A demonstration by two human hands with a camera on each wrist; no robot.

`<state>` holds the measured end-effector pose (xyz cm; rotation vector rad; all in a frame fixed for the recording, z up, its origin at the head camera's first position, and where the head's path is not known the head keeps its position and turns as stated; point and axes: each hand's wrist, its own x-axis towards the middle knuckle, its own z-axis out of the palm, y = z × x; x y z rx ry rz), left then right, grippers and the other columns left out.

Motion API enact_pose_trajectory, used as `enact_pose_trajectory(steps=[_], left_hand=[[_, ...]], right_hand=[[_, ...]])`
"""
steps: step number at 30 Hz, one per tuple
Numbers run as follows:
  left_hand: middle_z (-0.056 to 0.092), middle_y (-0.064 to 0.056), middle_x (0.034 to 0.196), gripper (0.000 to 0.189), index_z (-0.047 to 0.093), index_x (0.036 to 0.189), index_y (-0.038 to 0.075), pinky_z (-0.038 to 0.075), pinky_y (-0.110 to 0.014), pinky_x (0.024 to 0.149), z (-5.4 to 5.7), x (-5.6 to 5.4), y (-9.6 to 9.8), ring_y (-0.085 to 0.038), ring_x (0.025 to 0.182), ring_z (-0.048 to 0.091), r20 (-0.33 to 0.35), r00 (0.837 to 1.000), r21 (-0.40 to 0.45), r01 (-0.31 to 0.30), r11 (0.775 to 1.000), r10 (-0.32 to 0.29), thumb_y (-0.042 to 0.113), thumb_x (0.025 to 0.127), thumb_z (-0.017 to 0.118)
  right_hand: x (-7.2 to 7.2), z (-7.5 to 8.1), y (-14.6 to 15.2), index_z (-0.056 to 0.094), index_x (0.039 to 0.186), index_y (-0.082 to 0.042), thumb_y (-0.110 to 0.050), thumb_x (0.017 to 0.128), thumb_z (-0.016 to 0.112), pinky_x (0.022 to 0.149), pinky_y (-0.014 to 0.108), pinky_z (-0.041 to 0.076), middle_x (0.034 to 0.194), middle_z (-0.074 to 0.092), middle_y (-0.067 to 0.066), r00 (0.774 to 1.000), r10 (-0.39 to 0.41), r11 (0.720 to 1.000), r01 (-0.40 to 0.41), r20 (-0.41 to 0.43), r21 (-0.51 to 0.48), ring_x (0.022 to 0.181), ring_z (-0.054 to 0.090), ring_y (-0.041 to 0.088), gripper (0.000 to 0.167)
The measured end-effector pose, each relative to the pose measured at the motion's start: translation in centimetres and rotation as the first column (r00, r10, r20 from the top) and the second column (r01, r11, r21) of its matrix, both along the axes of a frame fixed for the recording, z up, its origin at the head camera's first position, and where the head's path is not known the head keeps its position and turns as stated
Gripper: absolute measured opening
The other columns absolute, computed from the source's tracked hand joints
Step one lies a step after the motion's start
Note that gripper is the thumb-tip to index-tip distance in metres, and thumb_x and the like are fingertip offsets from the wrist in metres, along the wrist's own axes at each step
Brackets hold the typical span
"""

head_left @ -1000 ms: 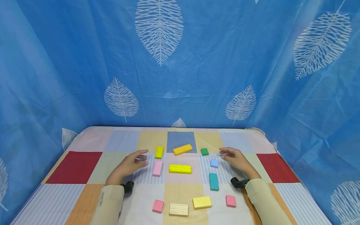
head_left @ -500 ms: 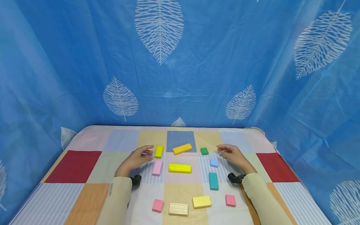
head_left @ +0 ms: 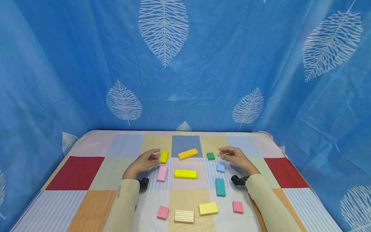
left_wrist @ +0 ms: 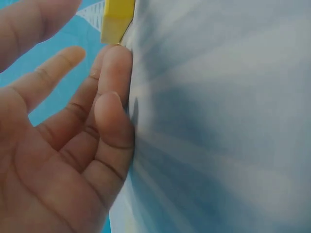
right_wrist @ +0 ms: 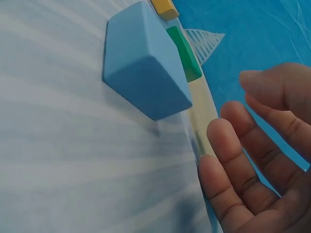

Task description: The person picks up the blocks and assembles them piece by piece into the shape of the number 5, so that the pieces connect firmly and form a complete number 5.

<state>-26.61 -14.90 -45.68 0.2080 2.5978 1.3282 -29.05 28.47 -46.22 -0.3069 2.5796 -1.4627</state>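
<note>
Left hand [head_left: 141, 163] beside yellow block [head_left: 164, 157]; right hand [head_left: 238, 159] near green block [head_left: 210, 156]; both grips wide, empty; likely approach; pinching needs narrowing.

Coloured blocks [head_left: 185, 174] lie scattered across a patchwork-covered table [head_left: 75, 173]

1. Small yellow rectangular block [left_wrist: 118, 20]: smooth, painted-looking, with a soft shine up close.
2. Small light-blue rectangular block [right_wrist: 129, 48]: smooth and pretty matt (painted wood or plastic, can't tell).
3. Pale tan striped rectangular block [head_left: 184, 216]: looks like bare wood tbh.
4. Multicoloured patchwork tablecloth [head_left: 75, 173]: matt cloth.
5. Blue leaf-print curtain [head_left: 214, 64]: creased, slick, kinda plasticky sheen.
6. Beige sleeves [head_left: 121, 206]: plain matt cloth.
</note>
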Motion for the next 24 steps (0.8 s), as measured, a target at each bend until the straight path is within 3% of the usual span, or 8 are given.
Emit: enact_pose_trajectory(steps=[4,11,19,24], left_hand=[[0.066,-0.02,0.131,0.064,0.049,0.159,0.001,0.045,-0.06,0.114,0.0,-0.2,-0.1,-0.039,0.123,0.06,0.012,1.0,-0.013,0.001,1.0,-0.001,0.011,0.101,0.074],[0.066,-0.021,0.13,0.066,0.048,0.16,0.003,0.047,-0.059,0.111,0.0,-0.7,0.2,-0.038,0.119,0.06,0.021,1.0,-0.062,0.008,0.998,-0.007,0.013,0.101,0.075],[0.067,-0.013,0.119,0.067,0.05,0.16,0.005,0.05,-0.054,0.108,0.1,-0.9,0.9,-0.031,0.108,0.059,0.022,1.0,-0.154,-0.011,0.988,0.014,0.01,0.099,0.077],[0.066,-0.012,0.116,0.068,0.051,0.161,0.008,0.053,-0.048,0.101,0.3,-0.9,1.4,-0.03,0.104,0.059,0.022,0.999,-0.207,-0.031,0.978,0.036,0.01,0.099,0.079]], right_hand=[[-0.2,-0.1,-0.3,0.06,0.143,0.011,-0.007,0.104,0.07,0.104,0.048,0.054,0.136,0.068,0.028,1.0,0.011,1.0,-0.011,0.007,-0.009,0.121,0.066,0.038,0.044],[-1.0,-0.3,-0.7,0.06,0.143,0.012,-0.006,0.104,0.07,0.101,0.042,0.056,0.135,0.068,0.028,0.999,0.037,0.999,-0.037,-0.003,-0.023,0.122,0.066,0.04,0.044],[-1.6,-0.3,-1.7,0.062,0.141,0.011,-0.008,0.103,0.07,0.103,0.051,0.055,0.132,0.07,0.027,0.998,0.065,0.998,-0.065,-0.014,0.001,0.119,0.067,0.039,0.043],[-2.1,-0.3,-2.3,0.063,0.141,0.01,-0.008,0.103,0.07,0.102,0.047,0.056,0.134,0.069,0.026,0.995,0.094,0.996,-0.094,-0.016,-0.002,0.12,0.067,0.039,0.043]])
